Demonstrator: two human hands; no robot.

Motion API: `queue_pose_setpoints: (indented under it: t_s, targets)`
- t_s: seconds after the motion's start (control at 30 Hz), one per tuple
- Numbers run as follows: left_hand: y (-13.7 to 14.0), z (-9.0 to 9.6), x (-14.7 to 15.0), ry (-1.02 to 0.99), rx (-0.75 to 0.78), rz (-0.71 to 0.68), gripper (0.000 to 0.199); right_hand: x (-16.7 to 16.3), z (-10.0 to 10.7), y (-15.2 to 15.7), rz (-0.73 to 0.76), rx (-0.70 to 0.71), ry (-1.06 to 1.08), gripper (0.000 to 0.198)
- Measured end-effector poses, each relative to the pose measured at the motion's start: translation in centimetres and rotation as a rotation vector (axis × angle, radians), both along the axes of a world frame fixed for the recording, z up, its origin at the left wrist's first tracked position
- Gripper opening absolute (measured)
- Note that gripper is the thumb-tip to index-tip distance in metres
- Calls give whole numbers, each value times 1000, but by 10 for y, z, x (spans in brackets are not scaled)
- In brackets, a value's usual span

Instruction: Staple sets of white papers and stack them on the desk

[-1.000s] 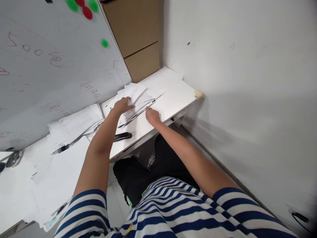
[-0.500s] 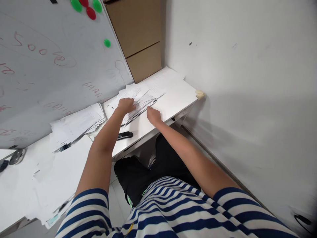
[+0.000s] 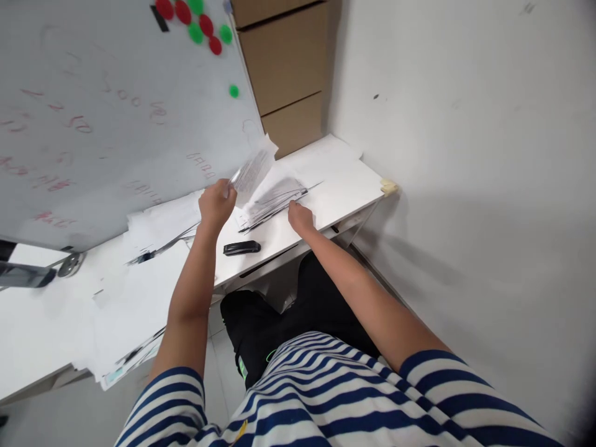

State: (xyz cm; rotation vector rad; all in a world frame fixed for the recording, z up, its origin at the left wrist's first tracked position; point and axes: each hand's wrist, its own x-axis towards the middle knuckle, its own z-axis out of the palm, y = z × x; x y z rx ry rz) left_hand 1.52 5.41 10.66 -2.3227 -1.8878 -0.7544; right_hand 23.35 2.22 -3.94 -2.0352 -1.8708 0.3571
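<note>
The left hand (image 3: 217, 203) has its grip closed on printed white paper (image 3: 254, 174), raised above the flat white worktop (image 3: 344, 198); the curled right hand (image 3: 300, 217), its grip unclear, meets a flat white paper stack (image 3: 274, 203) there.

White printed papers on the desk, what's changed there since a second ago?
The left hand has lifted some white printed paper off the thin white paper pile, up and leftward. The right hand stays curled at the pile's near edge; the black oblong stapler stays on the white desk.

Blue-striped white shirt (image 3: 307, 385), seemingly black trousers (image 3: 254, 335)
</note>
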Motion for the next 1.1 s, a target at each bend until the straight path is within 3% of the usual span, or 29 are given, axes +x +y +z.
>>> queue_pose_setpoints:
  t_s: [0.13, 0.23, 0.3, 0.37, 0.47, 0.53, 0.6, 0.7, 0.83, 0.9, 1.0, 1.1]
  targets:
    - [-59, 17, -27, -430, -30, -66, 23, 4, -2, -6, 0, 130, 251, 39]
    - [-92, 13, -45, -620, -133, -106, 21, 9, 5, -7, -101, 211, 676, 55]
    - [-110, 7, -53, -658, -202, -136, 22, 12, 20, -9, -124, 241, 970, 67]
    - [-126, 0, -56, -610, -250, -144, 24, 18, 46, -17, -8, 301, 1119, 73]
    - [-152, -6, -49, -390, -248, -121, 27, 32, 95, -42, 297, 396, 1003, 77]
    - [-170, -8, -40, -184, -167, -107, 28, 42, 123, -65, 450, 361, 863, 82]
    - [-186, -11, -30, -45, -52, -122, 26, 49, 137, -88, 526, 284, 806, 91]
    - [-200, -19, -24, -28, 70, -146, 24, 53, 130, -112, 545, 135, 799, 96]
    - [-202, -30, -29, -83, 68, -153, 22, 42, 100, -123, 453, 64, 840, 51]
    - [-202, -33, -33, -134, 60, -149, 22, 32, 90, -123, 397, 69, 873, 40]
    - [-203, -38, -41, -354, 91, -134, 25, 15, 85, -120, 339, 99, 929, 39]
    - [-198, -53, -51, -753, 100, -138, 52, 0, 78, -115, 269, 83, 1039, 42]
